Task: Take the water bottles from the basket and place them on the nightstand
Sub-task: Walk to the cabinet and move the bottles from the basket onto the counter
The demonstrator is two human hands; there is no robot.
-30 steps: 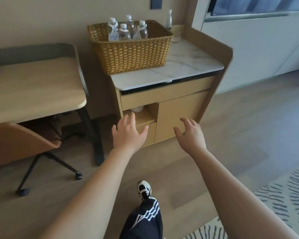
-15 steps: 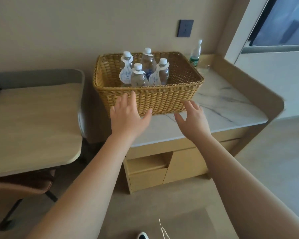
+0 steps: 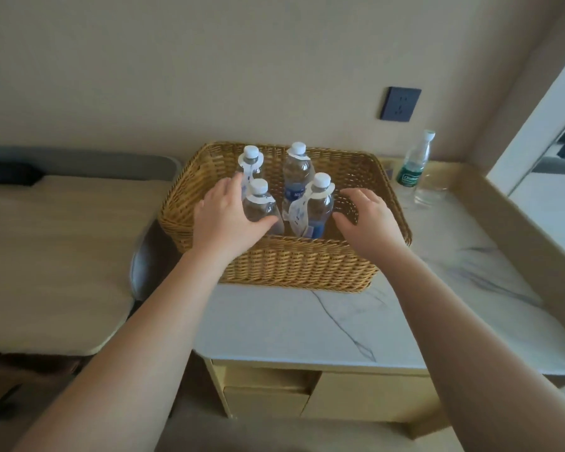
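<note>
- Head view: four clear plastic white-capped water bottles (image 3: pixel 296 181) standing upright inside woven yellow wicker basket (image 3: pixel 294 262) on white marble-topped nightstand (image 3: pixel 307 324).
- Left hand (image 3: pixel 224 220), fingers wide, touching front-left bottle.
- Right hand (image 3: pixel 369 223), fingers loosely spread, holding nothing, beside front-right bottle.

Basket (image 3: pixel 294 265) near wall hid the lower bodies of all four water bottles. Left hand (image 3: pixel 224 218) covered part of the front-left bottle (image 3: pixel 258 203) and the back-left bottle (image 3: pixel 250 161); contact couldn't be told. Right hand (image 3: pixel 367 220) blocked the basket's inner right wall. Neck tag (image 3: pixel 298 214) print too small to read. Table (image 3: pixel 307 324) right end cut by frame edge. Green-label bottle (image 3: pixel 413 168) blurred.
</note>
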